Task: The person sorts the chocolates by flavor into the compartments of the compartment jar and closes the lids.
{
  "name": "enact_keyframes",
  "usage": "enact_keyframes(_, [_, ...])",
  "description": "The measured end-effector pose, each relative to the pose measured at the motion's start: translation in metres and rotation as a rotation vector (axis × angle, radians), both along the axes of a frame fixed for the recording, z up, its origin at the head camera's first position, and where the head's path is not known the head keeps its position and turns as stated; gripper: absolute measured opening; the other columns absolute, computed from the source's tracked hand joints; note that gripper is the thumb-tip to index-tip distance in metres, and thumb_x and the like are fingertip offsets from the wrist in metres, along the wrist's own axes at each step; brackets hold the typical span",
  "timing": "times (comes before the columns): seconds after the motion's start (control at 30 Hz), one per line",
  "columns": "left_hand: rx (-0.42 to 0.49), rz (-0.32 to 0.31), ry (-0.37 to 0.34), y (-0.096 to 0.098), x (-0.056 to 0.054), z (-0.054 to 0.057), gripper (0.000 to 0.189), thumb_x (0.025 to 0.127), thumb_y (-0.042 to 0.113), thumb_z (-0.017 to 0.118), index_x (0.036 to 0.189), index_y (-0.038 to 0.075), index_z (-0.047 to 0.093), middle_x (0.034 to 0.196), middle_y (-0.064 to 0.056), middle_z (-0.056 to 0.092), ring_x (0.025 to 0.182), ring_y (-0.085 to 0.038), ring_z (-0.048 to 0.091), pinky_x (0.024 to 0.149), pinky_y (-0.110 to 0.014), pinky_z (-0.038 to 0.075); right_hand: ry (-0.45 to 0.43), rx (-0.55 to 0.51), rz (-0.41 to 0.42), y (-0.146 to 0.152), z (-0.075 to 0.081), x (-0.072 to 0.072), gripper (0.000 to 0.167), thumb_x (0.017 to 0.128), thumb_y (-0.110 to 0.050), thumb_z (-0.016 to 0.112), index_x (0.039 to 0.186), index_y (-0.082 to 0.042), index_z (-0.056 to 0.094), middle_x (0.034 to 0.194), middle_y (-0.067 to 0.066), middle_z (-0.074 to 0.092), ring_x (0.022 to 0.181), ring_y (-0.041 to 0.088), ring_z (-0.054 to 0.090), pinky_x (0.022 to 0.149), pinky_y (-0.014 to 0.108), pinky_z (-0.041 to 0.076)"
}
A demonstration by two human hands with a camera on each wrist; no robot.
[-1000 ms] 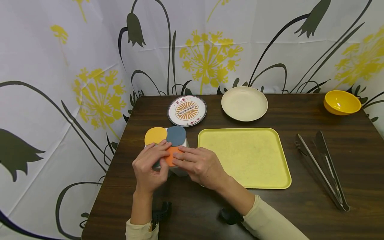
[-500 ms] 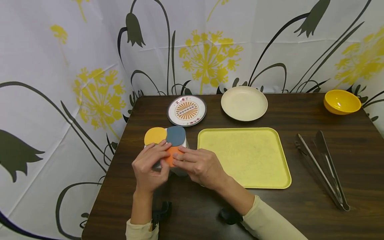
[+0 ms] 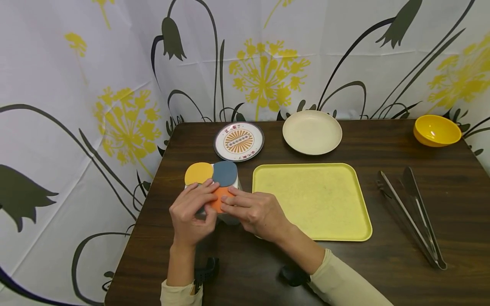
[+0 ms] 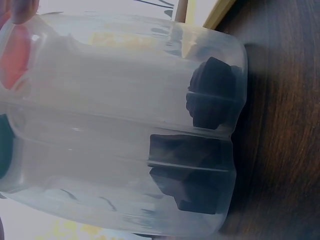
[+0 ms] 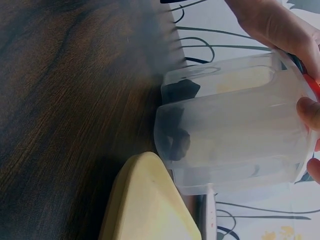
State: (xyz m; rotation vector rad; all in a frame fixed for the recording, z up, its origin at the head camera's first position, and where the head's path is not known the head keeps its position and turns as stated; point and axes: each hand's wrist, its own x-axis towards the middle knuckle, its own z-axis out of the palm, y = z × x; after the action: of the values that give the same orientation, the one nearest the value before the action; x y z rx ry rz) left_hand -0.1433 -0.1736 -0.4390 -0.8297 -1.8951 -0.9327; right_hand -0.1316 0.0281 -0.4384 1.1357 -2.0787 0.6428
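A translucent plastic container [image 4: 100,100] stands upright at the left of the table, topped with a yellow lid [image 3: 198,174], a blue lid [image 3: 225,173] and an orange lid [image 3: 220,199]. A green lid [image 4: 5,145] shows in the left wrist view. Dark angular pieces [image 4: 212,95] lie at the container's bottom. My left hand [image 3: 191,212] rests its fingers on the top, with the thumb near the orange lid's front edge. From the right, my right hand [image 3: 256,211] touches the orange lid with its fingers; its thumb is hidden in the head view.
Right of the container lies a yellow tray [image 3: 311,202]. Behind are a patterned plate [image 3: 239,141] and a cream plate [image 3: 311,132]. A yellow bowl [image 3: 437,131] stands at the back right, and metal tongs [image 3: 415,221] lie near the right side.
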Motion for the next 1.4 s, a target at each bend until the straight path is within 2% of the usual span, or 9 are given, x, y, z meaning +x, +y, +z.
enact_keyframes(0.33, [0.007,0.010,-0.003,0.001,0.000,0.000,0.023,0.078,0.008,0.052,0.078,0.003,0.075,0.094,-0.011,0.075,0.092,-0.032,0.071,0.089,-0.049,0.050,-0.018,0.003,-0.005,0.001,0.000,0.001,0.038,0.077,-0.004,0.081,0.112,-0.016,0.076,0.115,-0.004,0.071,0.120,0.012,0.058,0.082,0.024,0.054])
enact_keyframes(0.67, [-0.002,0.034,-0.058,-0.002,0.001,-0.002,0.023,0.080,0.010,0.054,0.082,0.005,0.076,0.100,-0.008,0.075,0.097,-0.030,0.070,0.093,-0.048,0.048,-0.060,0.007,-0.006,0.001,-0.001,0.004,0.038,0.078,-0.007,0.080,0.115,-0.016,0.075,0.117,-0.003,0.070,0.124,0.012,0.055,0.090,0.025,0.050])
enact_keyframes(0.9, [-0.027,0.034,-0.079,-0.003,0.003,-0.001,0.021,0.081,0.013,0.058,0.087,0.006,0.077,0.103,-0.008,0.074,0.101,-0.029,0.069,0.095,-0.048,0.047,-0.125,0.005,0.004,0.002,-0.002,0.008,0.042,0.081,-0.013,0.079,0.122,-0.015,0.071,0.126,0.000,0.066,0.130,0.013,0.050,0.095,0.027,0.048])
enact_keyframes(1.13, [-0.069,0.039,-0.098,-0.004,0.005,0.002,0.025,0.083,0.015,0.058,0.094,0.006,0.078,0.107,-0.008,0.073,0.104,-0.029,0.068,0.096,-0.049,0.046,-0.127,0.022,0.021,0.005,-0.006,0.011,0.055,0.081,-0.014,0.080,0.133,-0.013,0.063,0.140,0.002,0.056,0.136,0.017,0.043,0.101,0.029,0.043])
enact_keyframes(1.4, [-0.151,0.058,-0.124,-0.007,0.007,0.002,0.030,0.084,0.021,0.058,0.102,0.005,0.077,0.114,-0.007,0.071,0.112,-0.029,0.064,0.100,-0.049,0.043,-0.173,0.080,-0.022,0.014,-0.008,0.013,0.062,0.083,-0.021,0.078,0.141,-0.015,0.055,0.148,0.003,0.048,0.140,0.019,0.036,0.104,0.031,0.041])
